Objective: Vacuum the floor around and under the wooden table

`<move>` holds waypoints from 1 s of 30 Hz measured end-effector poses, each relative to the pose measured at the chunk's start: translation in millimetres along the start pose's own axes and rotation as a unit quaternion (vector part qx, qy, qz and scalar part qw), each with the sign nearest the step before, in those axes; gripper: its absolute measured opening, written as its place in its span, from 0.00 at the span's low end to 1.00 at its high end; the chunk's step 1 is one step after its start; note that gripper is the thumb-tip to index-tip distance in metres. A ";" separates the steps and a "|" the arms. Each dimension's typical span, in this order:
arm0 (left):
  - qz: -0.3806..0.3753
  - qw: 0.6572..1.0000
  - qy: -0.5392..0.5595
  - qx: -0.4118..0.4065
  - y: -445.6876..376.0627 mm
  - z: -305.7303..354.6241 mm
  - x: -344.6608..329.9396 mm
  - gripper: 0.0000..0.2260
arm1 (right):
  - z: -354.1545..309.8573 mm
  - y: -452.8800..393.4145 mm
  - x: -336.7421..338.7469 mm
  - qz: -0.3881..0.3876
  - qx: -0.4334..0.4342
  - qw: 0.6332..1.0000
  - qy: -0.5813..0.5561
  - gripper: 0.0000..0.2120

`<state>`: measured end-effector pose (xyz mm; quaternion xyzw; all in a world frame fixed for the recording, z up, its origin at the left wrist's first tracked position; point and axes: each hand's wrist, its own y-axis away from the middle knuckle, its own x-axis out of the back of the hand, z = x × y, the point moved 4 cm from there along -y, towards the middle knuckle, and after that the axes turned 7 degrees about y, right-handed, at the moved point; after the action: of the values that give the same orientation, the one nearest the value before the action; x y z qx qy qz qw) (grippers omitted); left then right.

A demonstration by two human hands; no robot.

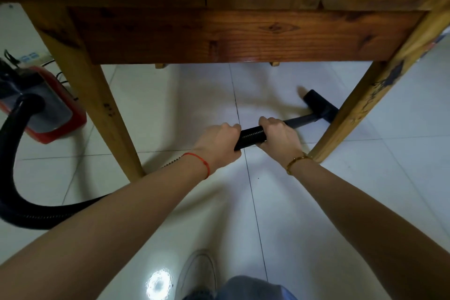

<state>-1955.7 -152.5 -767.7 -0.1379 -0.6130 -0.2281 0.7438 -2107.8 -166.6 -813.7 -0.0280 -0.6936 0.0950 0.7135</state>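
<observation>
Our left hand (218, 142) and right hand (277, 135) clamp the hose (250, 137); the wand runs forward-right from our right hand, the nearer one, to the nozzle (320, 106) beside the table leg (360, 105).

I see a yellow-brown wooden table (243, 34) with a darker knotted apron, white floor tiles (304, 202), a black ribbed hose (250, 137) and a red vacuum body (56, 114).
</observation>
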 end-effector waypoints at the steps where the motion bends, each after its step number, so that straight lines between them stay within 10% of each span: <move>1: 0.001 1.000 0.001 0.000 -3.1 1.8 -0.9 0.12 | 2.7 -2.2 -0.5 -0.008 -0.002 1.000 -0.001 0.13; 30: 0.004 0.994 0.020 0.112 193.7 -50.5 39.1 0.06 | -157.1 72.9 59.7 0.000 0.229 0.972 -0.055 0.14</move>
<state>-1808.7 -17.5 -725.8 -0.0515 -0.6192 -0.1583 0.7674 -1957.3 -70.3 -773.1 0.1412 -0.6913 0.2527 0.6620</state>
